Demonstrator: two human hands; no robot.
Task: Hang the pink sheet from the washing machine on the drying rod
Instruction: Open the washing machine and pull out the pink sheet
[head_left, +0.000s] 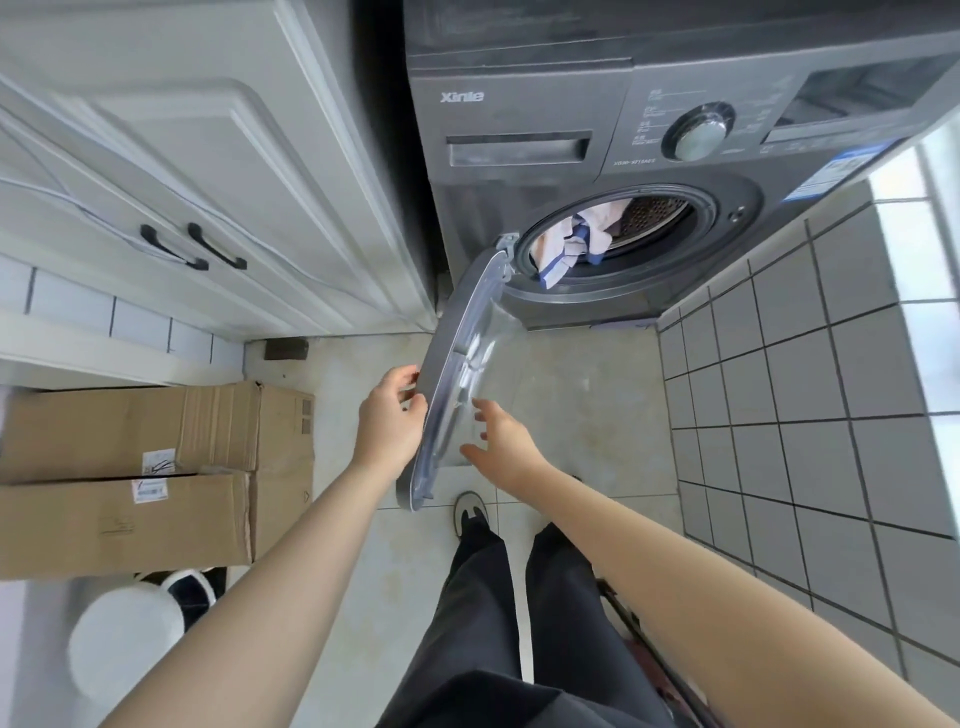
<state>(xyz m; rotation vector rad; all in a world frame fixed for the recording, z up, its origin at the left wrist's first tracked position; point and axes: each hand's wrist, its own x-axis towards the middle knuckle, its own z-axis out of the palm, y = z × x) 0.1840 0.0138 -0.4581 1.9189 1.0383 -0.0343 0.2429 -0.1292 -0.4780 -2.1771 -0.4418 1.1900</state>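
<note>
A dark grey front-loading washing machine (597, 104) stands ahead with its round door (457, 374) swung wide open toward me. In the drum opening lies the pale pink sheet (571, 239), bunched up with a blue edge hanging over the rim. My left hand (389, 415) grips the outer edge of the door. On the door's inner side, my right hand (498, 436) hovers by the clear bulge with fingers spread and nothing in it. No drying rod is in sight.
White cabinets (208, 182) with black handles fill the left. Two cardboard boxes (145, 467) lie on the floor at the left, a white round container (124, 644) below them. A grey tiled wall (805, 389) rises at the right. My legs and one shoe (470, 512) stand on the beige floor.
</note>
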